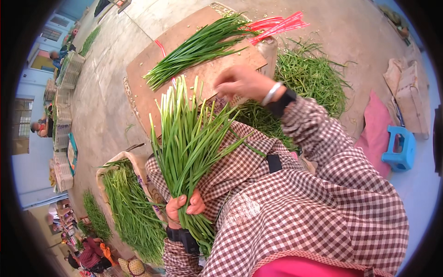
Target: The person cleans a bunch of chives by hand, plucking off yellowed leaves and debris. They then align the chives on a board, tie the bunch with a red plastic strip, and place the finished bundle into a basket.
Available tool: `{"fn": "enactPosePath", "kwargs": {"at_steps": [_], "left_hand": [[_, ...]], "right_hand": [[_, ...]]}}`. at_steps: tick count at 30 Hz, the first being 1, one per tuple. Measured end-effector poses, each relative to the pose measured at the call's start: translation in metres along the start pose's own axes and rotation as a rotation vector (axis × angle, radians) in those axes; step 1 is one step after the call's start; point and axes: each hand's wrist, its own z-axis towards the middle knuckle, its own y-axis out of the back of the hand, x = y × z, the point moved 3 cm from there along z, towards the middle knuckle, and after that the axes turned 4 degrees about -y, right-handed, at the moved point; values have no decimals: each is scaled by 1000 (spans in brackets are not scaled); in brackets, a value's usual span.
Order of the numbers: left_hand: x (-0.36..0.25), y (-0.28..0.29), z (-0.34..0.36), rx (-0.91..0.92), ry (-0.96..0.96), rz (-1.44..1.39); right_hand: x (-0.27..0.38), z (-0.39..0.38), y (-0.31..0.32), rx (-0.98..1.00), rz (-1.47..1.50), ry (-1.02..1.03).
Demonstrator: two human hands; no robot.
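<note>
My left hand (185, 210) is wrapped round the lower part of a loose bunch of green garlic chives (184, 143). Their pale cut ends point up and away, toward a brown board. Beyond them, my right hand (242, 83) hovers above the board's near edge, apart from the bunch. Its fingers are curled and slightly blurred; what they hold, if anything, is hidden. A second bunch of chives (196, 48) lies across the brown board (143, 71). Red-and-white ties (281, 27) lie at the right end of that bunch, and one red strip shows by its left part.
To the right of the board, a heap of loose greens (314, 76) covers the floor. An open sack of greens (134, 203) stands at my left. A blue stool (399, 148) is at the far right, beside a pink cloth (373, 131). Other people and crates (62, 120) line the left wall.
</note>
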Motion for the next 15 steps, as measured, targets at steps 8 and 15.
{"fn": "enactPosePath", "kwargs": {"at_steps": [8, 15], "left_hand": [[0, -1, 1, 99, 19, 41], [-2, 6, -3, -18, -43, 4]], "right_hand": [[-13, 40, -54, 131, 492, -228], [-7, 45, -30, -172, 247, -77]]}}
